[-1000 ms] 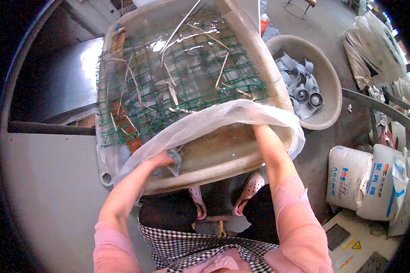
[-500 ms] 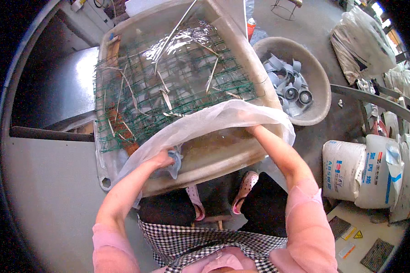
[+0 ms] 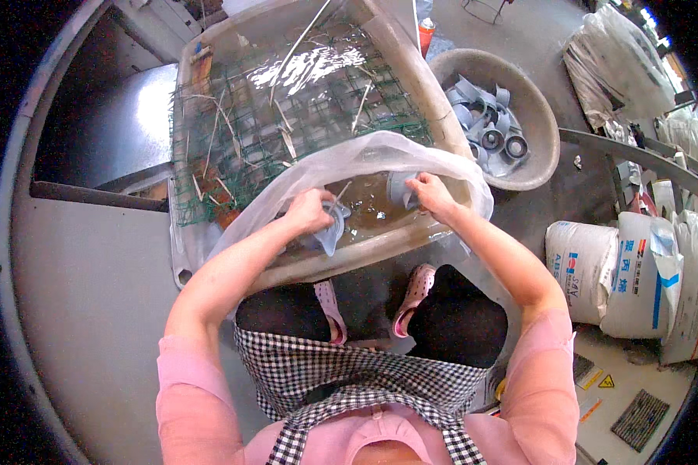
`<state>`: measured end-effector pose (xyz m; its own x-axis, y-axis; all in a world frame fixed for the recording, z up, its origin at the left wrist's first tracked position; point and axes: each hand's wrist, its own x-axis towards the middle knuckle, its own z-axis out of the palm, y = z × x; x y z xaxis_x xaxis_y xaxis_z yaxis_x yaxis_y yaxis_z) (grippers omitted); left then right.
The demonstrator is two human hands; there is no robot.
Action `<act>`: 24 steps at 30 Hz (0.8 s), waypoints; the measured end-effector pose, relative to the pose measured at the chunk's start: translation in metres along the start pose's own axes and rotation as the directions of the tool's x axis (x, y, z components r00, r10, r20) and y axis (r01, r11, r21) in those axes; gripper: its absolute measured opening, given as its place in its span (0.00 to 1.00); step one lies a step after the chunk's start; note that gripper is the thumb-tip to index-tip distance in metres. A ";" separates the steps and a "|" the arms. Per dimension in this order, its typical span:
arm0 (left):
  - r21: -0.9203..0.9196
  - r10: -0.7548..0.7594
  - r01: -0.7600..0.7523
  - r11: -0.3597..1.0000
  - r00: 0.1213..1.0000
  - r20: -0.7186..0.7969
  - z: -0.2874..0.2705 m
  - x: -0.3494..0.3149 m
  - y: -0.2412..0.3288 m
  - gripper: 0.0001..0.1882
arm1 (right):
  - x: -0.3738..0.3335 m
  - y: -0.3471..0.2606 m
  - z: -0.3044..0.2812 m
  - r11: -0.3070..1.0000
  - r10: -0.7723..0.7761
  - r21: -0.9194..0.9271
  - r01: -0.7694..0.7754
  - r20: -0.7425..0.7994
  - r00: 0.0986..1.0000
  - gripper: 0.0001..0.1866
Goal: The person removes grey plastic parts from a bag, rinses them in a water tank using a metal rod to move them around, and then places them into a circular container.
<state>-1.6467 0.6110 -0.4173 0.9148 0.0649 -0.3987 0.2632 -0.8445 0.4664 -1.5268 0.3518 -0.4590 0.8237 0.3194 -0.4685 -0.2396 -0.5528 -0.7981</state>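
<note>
Head view looks down on a person seated at a shallow tub (image 3: 411,77) of water, both hands at its near end. The left hand (image 3: 312,211) is clenched around a small grey plastic piece (image 3: 329,231) that hangs just below its knuckles, over the water. The right hand (image 3: 429,194) grips a second grey piece (image 3: 399,188) at its fingertips, a little farther in and to the right. The two pieces sit side by side, near each other but apart, with neither hand clearly closer to the other's piece. A sheet of clear plastic film (image 3: 380,151) arches over the tub just beyond both hands, running left to right; whether it touches the wrists is hard to tell through the glare. Beyond it, green wire mesh (image 3: 240,132) lies in the water with thin sticks on top. To the right, well apart from the right hand, a round basin (image 3: 539,167) holds more grey pieces (image 3: 485,128), and white sacks (image 3: 620,271) stand nearer the person on the floor.
</note>
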 end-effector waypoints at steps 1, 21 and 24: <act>-0.004 -0.004 0.004 1.000 1.000 -0.010 -0.003 0.001 0.005 0.25 | -0.010 -0.007 -0.003 0.996 0.022 0.085 -0.026 0.047 0.999 0.16; -0.953 0.024 0.078 0.292 0.996 0.089 -0.109 -0.017 0.016 0.19 | -0.067 -0.067 -0.078 0.752 -0.164 0.656 -0.063 0.279 0.946 0.15; -0.925 0.003 0.040 0.377 0.999 0.045 -0.099 -0.006 0.021 0.19 | -0.062 -0.061 -0.069 0.739 -0.140 0.671 -0.058 0.238 0.961 0.15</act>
<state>-1.6161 0.6460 -0.3272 0.9010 0.0384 -0.4321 0.4195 0.1760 0.8905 -1.5276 0.3124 -0.3547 0.7030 0.5677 -0.4285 -0.5702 0.0897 -0.8166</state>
